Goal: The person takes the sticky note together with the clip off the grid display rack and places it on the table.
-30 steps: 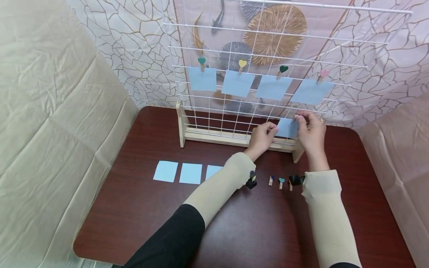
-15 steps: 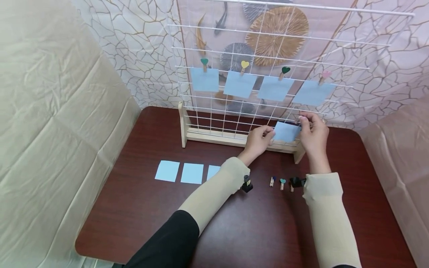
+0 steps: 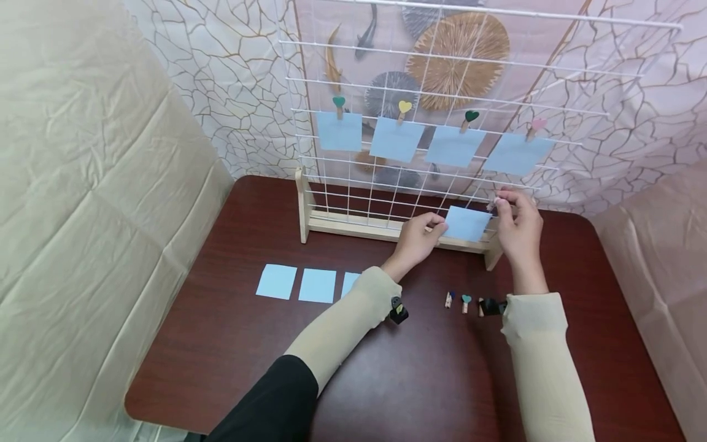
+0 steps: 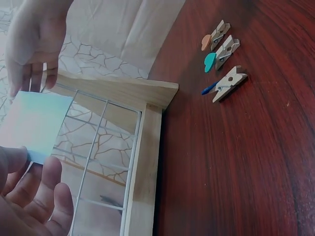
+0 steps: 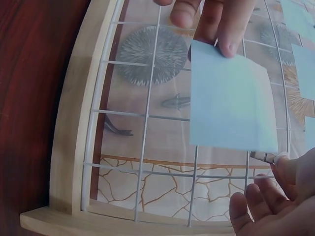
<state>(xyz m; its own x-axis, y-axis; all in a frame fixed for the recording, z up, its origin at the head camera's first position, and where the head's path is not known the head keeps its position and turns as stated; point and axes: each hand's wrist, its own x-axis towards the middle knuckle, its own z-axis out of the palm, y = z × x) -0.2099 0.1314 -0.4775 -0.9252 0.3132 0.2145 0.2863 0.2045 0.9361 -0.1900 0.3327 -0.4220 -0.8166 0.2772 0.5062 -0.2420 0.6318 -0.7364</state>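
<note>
— Three loose blue paper squares (image 3: 298, 283) lie in a row on the tabletop (image 3: 232, 344), well to the left of both hands and nearer the person than the fingers. Do you see them?

— Yes, the third one is partly hidden under the left sleeve. What is the left hand (image 3: 415, 236) doing?

— Its fingers (image 4: 37, 184) are curled and pinch the left edge of a blue paper square (image 3: 466, 223), thumb on one face and fingers on the other. The square is held up against the lower wires of the white wire grid (image 3: 386, 184), between the two hands.

— And below those fingers?

— The wooden base (image 3: 353, 224) of the grid, standing on the tabletop. Above the fingers, four more blue squares (image 3: 431, 142) hang in a row on the grid, each under a heart-topped peg.

— Now the right hand (image 3: 518, 226).

— Its fingers (image 5: 283, 167) are drawn together at the top right corner of the held square, pinching a small clip (image 5: 263, 157) there. The clip is mostly covered, so I cannot tell whether it already bites the paper or the wire.

— Anything nearer the person than the right fingers?

— Three small wooden pegs (image 4: 222, 49) lie side by side on the tabletop, just left of the right wrist, with orange, teal and blue heads in the left wrist view.
</note>
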